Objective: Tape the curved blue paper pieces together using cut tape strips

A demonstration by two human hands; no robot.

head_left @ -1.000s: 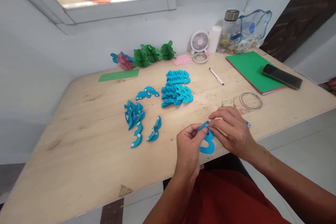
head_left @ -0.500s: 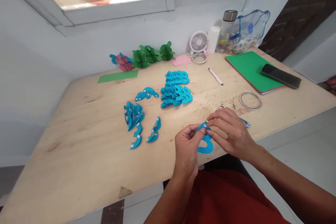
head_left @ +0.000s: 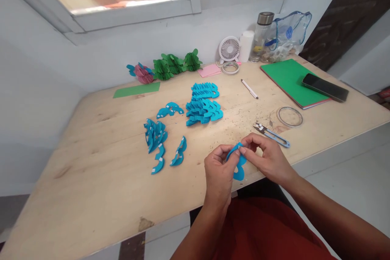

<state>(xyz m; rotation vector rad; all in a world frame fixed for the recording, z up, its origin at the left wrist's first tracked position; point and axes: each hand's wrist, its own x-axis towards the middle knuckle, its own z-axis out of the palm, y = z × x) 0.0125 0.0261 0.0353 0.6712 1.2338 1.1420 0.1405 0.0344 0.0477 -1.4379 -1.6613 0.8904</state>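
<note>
A curved blue paper cutout (head_left: 239, 173) is held between my two hands near the table's front edge. My left hand (head_left: 219, 167) pinches it from the left, thumb on top. At its upper edge, my right hand (head_left: 268, 155) closes thumb and fingers on the paper; a small white bit shows by the fingertips. Thread snips (head_left: 276, 136) lie just beyond my right hand. To the left are scalloped blue paper pieces with white tape squares: a strip (head_left: 178, 152), a folded cluster (head_left: 156, 134) and a flatter group (head_left: 170, 109).
Pleated blue paper stacks (head_left: 204, 110) sit mid-table. Behind them stand green paper figures (head_left: 173, 65), a small fan (head_left: 229, 49) and a glass bottle (head_left: 261, 36). A tape ring (head_left: 290, 117), a pen (head_left: 250, 89) and a phone (head_left: 324, 87) on green sheets (head_left: 292, 81) lie to the right.
My right hand's fingers have curled in and come down onto the paper's edge, uncovering the snips. The blue cutout has turned slightly. My left hand keeps its pinch.
</note>
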